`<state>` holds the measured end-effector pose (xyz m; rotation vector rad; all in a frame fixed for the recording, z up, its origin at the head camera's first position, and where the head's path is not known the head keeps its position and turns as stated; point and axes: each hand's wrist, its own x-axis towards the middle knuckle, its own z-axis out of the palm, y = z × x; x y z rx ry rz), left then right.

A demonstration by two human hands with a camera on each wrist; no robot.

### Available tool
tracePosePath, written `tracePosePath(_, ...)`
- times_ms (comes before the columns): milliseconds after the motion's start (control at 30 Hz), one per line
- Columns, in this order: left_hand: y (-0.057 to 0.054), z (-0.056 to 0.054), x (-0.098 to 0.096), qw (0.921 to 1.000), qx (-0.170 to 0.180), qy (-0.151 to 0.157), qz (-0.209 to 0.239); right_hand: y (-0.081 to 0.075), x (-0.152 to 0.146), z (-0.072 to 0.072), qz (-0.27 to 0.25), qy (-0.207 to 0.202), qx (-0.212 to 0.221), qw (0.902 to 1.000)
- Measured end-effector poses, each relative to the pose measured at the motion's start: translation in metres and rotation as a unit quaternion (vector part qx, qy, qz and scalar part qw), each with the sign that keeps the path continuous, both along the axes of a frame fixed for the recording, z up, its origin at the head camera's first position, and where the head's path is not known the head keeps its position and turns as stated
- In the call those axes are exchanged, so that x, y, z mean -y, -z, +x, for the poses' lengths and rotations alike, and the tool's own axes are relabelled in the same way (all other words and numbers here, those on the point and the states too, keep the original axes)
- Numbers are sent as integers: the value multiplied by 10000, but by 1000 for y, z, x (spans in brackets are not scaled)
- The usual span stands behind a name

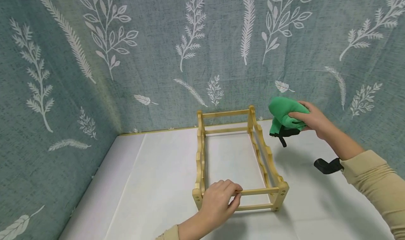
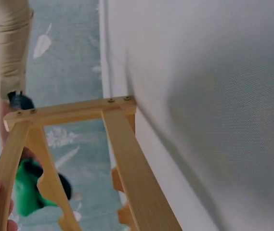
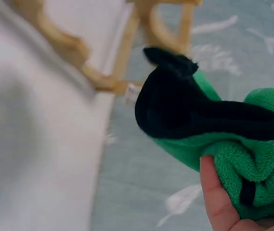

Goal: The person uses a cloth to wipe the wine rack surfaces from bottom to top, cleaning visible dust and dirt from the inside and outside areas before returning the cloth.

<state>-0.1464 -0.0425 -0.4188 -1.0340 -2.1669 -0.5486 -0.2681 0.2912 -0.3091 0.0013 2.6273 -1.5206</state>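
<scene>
A light wooden rack [image 1: 259, 191] with scalloped side rails stands on the white tabletop. My left hand [image 1: 219, 199] grips its near top crossbar, fingers over the bar and thumb below. In the left wrist view, fingertips wrap the bar [image 2: 2, 192] at the lower left edge. To the right of the rack, my right hand [image 1: 311, 122] holds a bunched green terry cloth [image 1: 281, 110] in the air. Black trim and a black loop hang from the cloth's underside. The right wrist view shows the folded cloth [image 3: 242, 159] close up, with a small white tag at its trim.
The white tabletop [image 1: 158, 173] meets a teal leaf-print fabric backdrop [image 1: 152, 57] at the back and left. A black device [image 1: 327, 166] sticks out from the right sleeve cuff. Shadows of the right arm fall on the table's right side.
</scene>
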Motion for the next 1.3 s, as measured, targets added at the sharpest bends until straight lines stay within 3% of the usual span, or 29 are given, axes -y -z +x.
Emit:
tracePosePath(100, 0, -1, 0, 9999, -104, -5, 88, 22, -9, 4, 160, 59, -27, 9999)
tracePosePath(300, 1, -7, 3, 9973, -646, 144, 323, 57, -18, 14, 335, 236, -34, 9992)
tracePosePath(433, 1, -11, 9, 9965, -582, 288, 520, 74, -20, 20, 840, 286, -175, 9959)
tracePosePath(567, 0, -17, 18, 9963, -296, 465, 665, 90, -26, 25, 1427, 308, -415, 9884)
tracePosePath(800, -2, -34, 45, 9924, 586, 786, 740, 106, -37, 34, 2002, 390, -791, 9758)
tracePosePath(1000, -6, -59, 77, 9862, 754, 1345, 604, 114, -46, 38, 2385, 285, -976, 9658)
tracePosePath(1133, -9, -73, 94, 9780, 1111, 1700, 475, 120, -51, 40, 2529, 160, -830, 9638)
tracePosePath(1300, -17, -94, 112, 9624, 1769, 2021, 399, 127, -53, 40, 2629, 55, -705, 9622)
